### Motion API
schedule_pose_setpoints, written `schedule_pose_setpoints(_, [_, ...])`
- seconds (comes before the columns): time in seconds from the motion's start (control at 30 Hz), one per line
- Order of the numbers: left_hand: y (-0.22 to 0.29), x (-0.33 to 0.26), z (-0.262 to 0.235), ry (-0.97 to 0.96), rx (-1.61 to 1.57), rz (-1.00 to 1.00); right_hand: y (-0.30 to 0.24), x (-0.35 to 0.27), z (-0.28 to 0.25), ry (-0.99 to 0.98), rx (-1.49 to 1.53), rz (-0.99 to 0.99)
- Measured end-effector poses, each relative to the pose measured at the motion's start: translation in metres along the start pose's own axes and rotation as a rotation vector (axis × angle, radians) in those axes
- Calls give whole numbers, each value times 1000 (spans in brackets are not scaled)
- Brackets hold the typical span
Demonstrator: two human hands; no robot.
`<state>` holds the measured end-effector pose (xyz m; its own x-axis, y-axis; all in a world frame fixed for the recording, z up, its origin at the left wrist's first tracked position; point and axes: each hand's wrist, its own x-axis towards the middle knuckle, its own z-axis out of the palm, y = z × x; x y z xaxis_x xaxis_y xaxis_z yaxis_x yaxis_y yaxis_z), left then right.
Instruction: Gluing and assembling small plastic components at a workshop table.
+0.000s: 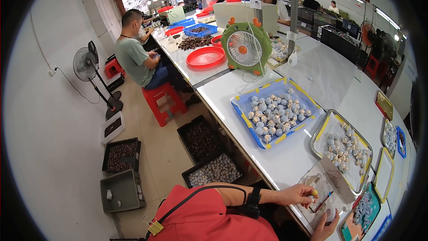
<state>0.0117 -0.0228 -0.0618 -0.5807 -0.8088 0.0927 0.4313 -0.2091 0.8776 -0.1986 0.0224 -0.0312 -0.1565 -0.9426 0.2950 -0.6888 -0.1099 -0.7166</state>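
Note:
My left hand [298,195] reaches in over the worktable's near edge. Its fingers are pinched around a small grey-white piece [311,199], mostly hidden by the fingertips, and one finger wears a yellow cover. Just below it, my right hand [327,229] is curled, with a pale rounded piece [330,214] at its fingers; its exact kind is unclear. Between the hands is a thin dark tool [323,201] with a blue end; whether a hand touches it I cannot tell. Both hands are above a dusty, whitish open box [335,179] with scraps in it.
A blue tray [249,127] of grey-blue balls and a metal tray [317,140] of similar pieces lie beyond my hands. A teal tray [373,209] is at right. A green fan [246,47] stands farther back. Black crates [183,179] sit on the floor; a seated person [136,56] works at left.

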Motion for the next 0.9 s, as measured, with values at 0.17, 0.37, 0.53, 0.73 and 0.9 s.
schedule_pose_setpoints(0.17, [-3, 0, -1, -3, 1, 11, -6, -1, -2, -13, -32, 37])
schedule_pose_setpoints(0.37, [-4, 0, -3, 9, -30, 3, -16, -1, -5, -45, 28, 77])
schedule_pose_setpoints(0.53, [-2, 1, -2, 24, -32, -21, -15, -1, -6, -75, 42, 106])
schedule_pose_setpoints(0.73, [-1, 1, -2, 28, -72, -33, -5, 0, -4, -44, 15, 44])
schedule_pose_setpoints(0.9, [-1, 0, -2, 28, -69, -48, -5, 0, -3, -45, 33, 59])
